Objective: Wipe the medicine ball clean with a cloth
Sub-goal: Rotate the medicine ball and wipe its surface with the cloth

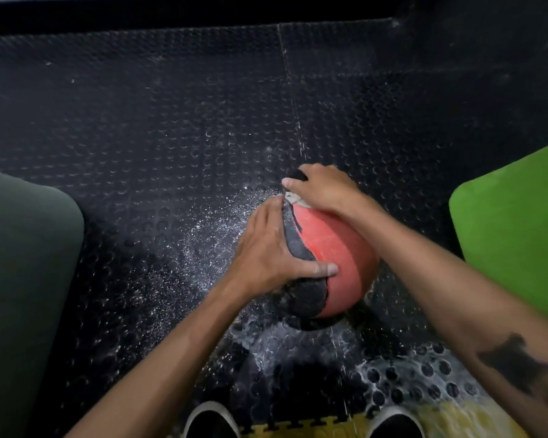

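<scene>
A round medicine ball with a salmon-red rubber panel and a rough black panel [332,248] sits on a black rubber floor mat covered in raised round studs [159,128], a little right of centre in the scene and close to the person looking down at it.

The left hand [266,248] lies on the ball's left side, over the black panel. Its fingers are spread and curve down round the ball's left side, and the thumb stretches to the right across the seam so that its tip presses on the red panel. It steadies the ball with a wide grip.

The right hand [323,188] is on the far top of the ball, fingers curled over it. Under the palm a small piece of pale grey cloth [295,199] peeks out, pressed against the ball where red meets black. Most of the cloth is hidden by the hand.

White speckles and wet streaks [209,248] are scattered over the mat to the left of the ball and nearer the person, where the mat looks wet and foamy.

At the left edge stands a dark green padded block [23,279]; at the right edge, a bright green padded block [516,235]. At the near edge, the tips of two dark shoes with white rims [212,422] rest by a strip of yellow interlocking mat [314,428].
</scene>
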